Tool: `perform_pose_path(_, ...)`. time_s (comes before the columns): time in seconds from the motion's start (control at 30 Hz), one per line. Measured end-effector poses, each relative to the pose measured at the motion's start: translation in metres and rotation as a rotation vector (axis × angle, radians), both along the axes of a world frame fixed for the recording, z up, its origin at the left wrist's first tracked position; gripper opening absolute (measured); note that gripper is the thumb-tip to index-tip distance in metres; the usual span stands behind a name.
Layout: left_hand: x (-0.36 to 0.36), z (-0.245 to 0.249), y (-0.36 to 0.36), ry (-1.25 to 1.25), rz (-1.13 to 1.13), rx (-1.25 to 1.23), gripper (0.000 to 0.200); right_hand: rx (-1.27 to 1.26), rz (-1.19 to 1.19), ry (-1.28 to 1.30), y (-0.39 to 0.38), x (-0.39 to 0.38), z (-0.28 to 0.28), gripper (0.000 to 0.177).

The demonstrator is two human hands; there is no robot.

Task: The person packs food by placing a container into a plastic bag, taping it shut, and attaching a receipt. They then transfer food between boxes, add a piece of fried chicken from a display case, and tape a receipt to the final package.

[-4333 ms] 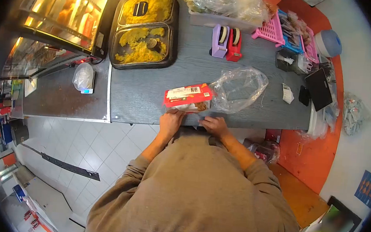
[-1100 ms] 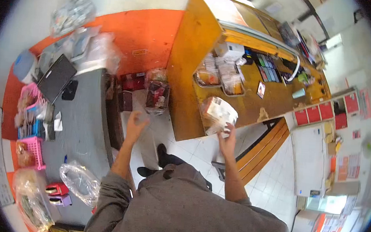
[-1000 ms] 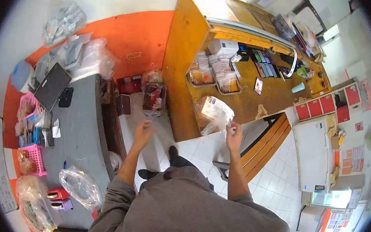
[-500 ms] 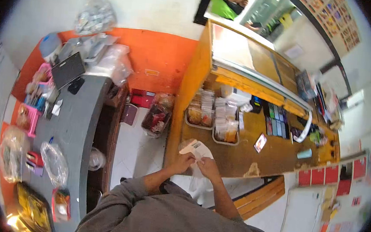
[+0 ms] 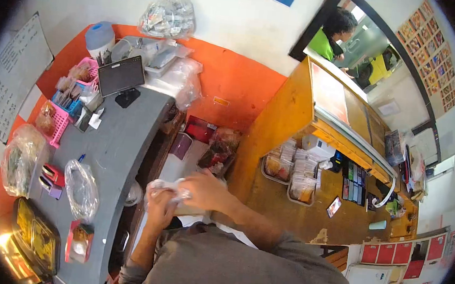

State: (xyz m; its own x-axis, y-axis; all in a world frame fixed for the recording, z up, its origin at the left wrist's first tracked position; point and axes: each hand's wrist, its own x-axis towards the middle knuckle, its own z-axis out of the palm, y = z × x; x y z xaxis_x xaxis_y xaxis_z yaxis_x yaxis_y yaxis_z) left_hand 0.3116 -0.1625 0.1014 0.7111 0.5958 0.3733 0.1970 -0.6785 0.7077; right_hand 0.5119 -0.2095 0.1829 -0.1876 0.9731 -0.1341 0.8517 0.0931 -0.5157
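Note:
A crumpled whitish plastic bag (image 5: 167,185) is between my two hands, in the gap between the grey counter and the wooden desk. My left hand (image 5: 159,209) is closed round it from below. From the right, my right hand (image 5: 206,191) reaches across with its fingers gripping the bag's upper part. What the bag contains is hidden by my fingers. Nearest to my left hand on the counter side is a clear round plastic container (image 5: 134,193), standing lower down.
On the grey counter (image 5: 123,144) are a tablet on a stand (image 5: 121,76), a clear plastic bag (image 5: 81,190) and a red tray (image 5: 79,242). The wooden desk (image 5: 265,209) bears trays of small packets (image 5: 303,174) and a phone (image 5: 334,206). A person (image 5: 332,38) is beyond the window.
My hands have moved left, from the wooden desk's front edge toward the grey counter. The white printed piece between them no longer shows flat; crumpled plastic shows instead. My view has turned left.

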Motion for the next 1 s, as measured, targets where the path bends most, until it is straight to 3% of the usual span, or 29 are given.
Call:
perform_pose_path(0.07,-0.031,-0.008,0.031,-0.019,0.325,-0.007,0.019,0.336,0.145,-0.025,0.057,-0.033,-0.004,0.032)
perform_pose_path(0.17,-0.074,-0.026,0.085,-0.046,0.605,-0.149,0.017,0.806,0.083,-0.128,0.134,-0.099,0.005,0.024)
perform_pose_path(0.2,-0.085,-0.030,0.103,-0.052,0.594,-0.154,0.017,0.802,0.076,-0.140,0.158,-0.118,-0.008,0.024)
perform_pose_path(0.27,-0.102,-0.043,0.138,-0.095,0.789,-0.327,0.020,0.880,-0.092,-0.030,0.195,-0.154,-0.048,0.022)
perform_pose_path(0.33,-0.111,-0.061,0.172,-0.098,0.801,-0.327,0.022,0.776,-0.130,0.030,0.220,-0.179,-0.060,0.021)
perform_pose_path(0.4,-0.120,-0.081,0.201,-0.270,0.747,-0.340,0.021,0.096,-0.199,0.251,0.241,-0.198,-0.072,0.020)
perform_pose_path(0.43,-0.126,-0.076,0.214,-0.142,0.797,-0.411,0.020,0.091,-0.214,0.260,0.248,-0.208,-0.091,0.020)
perform_pose_path(0.53,-0.143,-0.100,0.242,-0.135,0.798,-0.333,0.019,0.247,-0.341,0.350,0.271,-0.221,-0.135,0.022)
perform_pose_path(0.6,-0.153,-0.115,0.251,-0.099,0.775,-0.295,0.017,0.005,-0.344,0.577,0.290,-0.219,-0.148,0.020)
perform_pose_path(0.7,-0.154,-0.092,0.254,-0.102,0.754,-0.648,0.014,0.043,-0.237,0.503,0.308,-0.214,-0.153,0.020)
perform_pose_path(0.8,-0.150,-0.091,0.256,-0.247,0.730,-0.601,0.016,-0.129,-0.064,0.295,0.318,-0.208,-0.136,0.021)
perform_pose_path(0.83,-0.151,-0.088,0.255,-0.294,0.717,-0.686,0.019,-0.213,0.049,0.228,0.323,-0.205,-0.121,0.021)
perform_pose_path(0.87,-0.154,-0.091,0.257,-0.346,0.723,-0.769,0.022,-0.078,0.126,0.177,0.324,-0.202,-0.112,0.020)
perform_pose_path(0.9,-0.163,-0.121,0.263,-0.181,0.729,-0.668,0.026,-0.009,0.159,0.184,0.328,-0.197,-0.144,0.017)
perform_pose_path(0.93,-0.160,-0.094,0.267,-0.058,0.691,-0.677,0.032,0.083,0.174,0.203,0.331,-0.190,-0.132,0.016)
perform_pose_path(1.0,-0.165,-0.097,0.278,-0.049,0.649,-0.809,0.034,0.133,0.227,0.341,0.343,-0.180,-0.150,0.015)
